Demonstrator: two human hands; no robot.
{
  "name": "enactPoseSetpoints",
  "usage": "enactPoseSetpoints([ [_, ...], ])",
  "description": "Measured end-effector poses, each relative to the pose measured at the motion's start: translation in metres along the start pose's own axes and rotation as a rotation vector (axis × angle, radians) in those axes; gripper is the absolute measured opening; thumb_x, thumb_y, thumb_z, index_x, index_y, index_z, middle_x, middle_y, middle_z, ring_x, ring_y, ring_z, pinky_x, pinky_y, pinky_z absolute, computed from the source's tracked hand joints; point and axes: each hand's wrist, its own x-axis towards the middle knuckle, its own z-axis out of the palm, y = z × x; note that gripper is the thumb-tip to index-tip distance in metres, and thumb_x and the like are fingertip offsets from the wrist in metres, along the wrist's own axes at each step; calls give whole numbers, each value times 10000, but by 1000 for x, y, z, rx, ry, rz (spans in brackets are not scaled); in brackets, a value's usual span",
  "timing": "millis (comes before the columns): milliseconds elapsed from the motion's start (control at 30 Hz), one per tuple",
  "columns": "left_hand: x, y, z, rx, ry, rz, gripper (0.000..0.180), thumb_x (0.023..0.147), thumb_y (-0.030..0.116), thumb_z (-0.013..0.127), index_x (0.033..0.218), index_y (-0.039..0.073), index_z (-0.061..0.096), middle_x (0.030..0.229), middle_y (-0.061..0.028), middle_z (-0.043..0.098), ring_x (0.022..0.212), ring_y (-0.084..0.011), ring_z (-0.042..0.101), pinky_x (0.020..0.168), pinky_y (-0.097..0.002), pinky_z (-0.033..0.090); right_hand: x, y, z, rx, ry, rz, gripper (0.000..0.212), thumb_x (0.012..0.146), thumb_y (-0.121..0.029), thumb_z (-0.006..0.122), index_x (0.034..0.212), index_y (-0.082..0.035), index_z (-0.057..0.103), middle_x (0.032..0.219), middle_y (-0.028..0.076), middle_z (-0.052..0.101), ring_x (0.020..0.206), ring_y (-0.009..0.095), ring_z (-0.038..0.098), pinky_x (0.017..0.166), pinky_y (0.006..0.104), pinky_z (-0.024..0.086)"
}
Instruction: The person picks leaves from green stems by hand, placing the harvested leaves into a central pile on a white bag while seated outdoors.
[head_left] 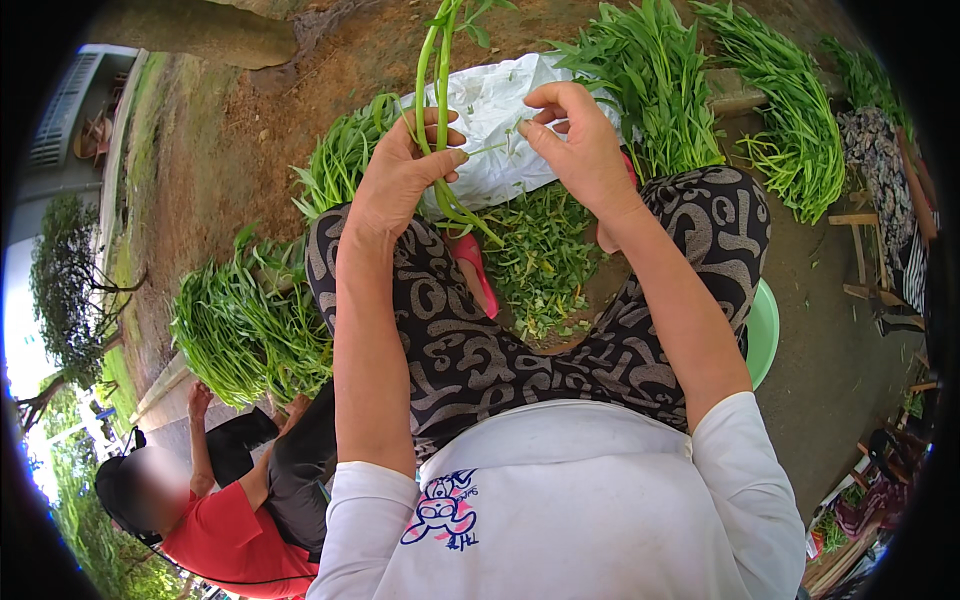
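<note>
Long green leafy-vegetable stems (443,90), which look like water spinach, stand upright in my left hand (405,170). Its thumb and fingers close round them, and the cut ends hang below the palm. To the right, a little apart, my right hand (580,135) is raised with thumb and forefinger brought close together; whether a tiny scrap sits between them I cannot make out. Behind both hands lies a crumpled white plastic sheet (490,100) with small green bits on it. Plucked leaves (540,255) lie heaped on the ground between my feet.
Bundles of long greens lie around me: one far right (650,90), another beyond it (790,120), and a pile at left (250,320). A light green basin (763,335) stands by my right thigh. A person in a red shirt (235,540) sits at lower left.
</note>
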Motion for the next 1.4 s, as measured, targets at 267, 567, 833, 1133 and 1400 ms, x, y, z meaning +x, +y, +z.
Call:
enactPoseSetpoints([
  [267,1,0,1,7,-4,4,429,796,-28,664,1193,-4,501,990,-57,579,804,-134,550,722,-257,465,-5,-8,5,-374,-170,-421,126,779,-125,661,879,-87,596,776,36,584,781,229,597,703,358,429],
  [567,-2,1,2,-198,-2,-8,380,820,80,690,1155,-2,531,922,-25,571,813,-111,546,708,-256,466,-7,-12,2,-504,-188,-401,119,778,-71,651,874,-109,593,832,16,555,788,209,566,723,358,403],
  [833,-2,1,-4,-87,-20,-57,389,801,129,729,1144,41,568,903,23,557,813,-87,497,748,-236,404,-6,-11,2,-496,-192,-379,98,769,-62,635,841,-97,577,806,19,563,774,215,565,715,356,398],
  [1133,1,-5,-5,-90,-14,-33,430,803,118,729,1180,15,550,934,-1,572,847,-103,556,780,-248,467,-7,-12,2,-268,-209,-120,87,764,-40,600,844,-51,569,748,38,564,672,180,560,642,305,424],
  [1400,2,-5,-7,-79,-48,-51,428,850,138,692,1225,9,531,979,0,590,904,-114,571,833,-262,463,-4,1,4,339,-280,291,78,797,-86,590,854,-34,600,731,-4,573,652,82,517,609,242,437],
])
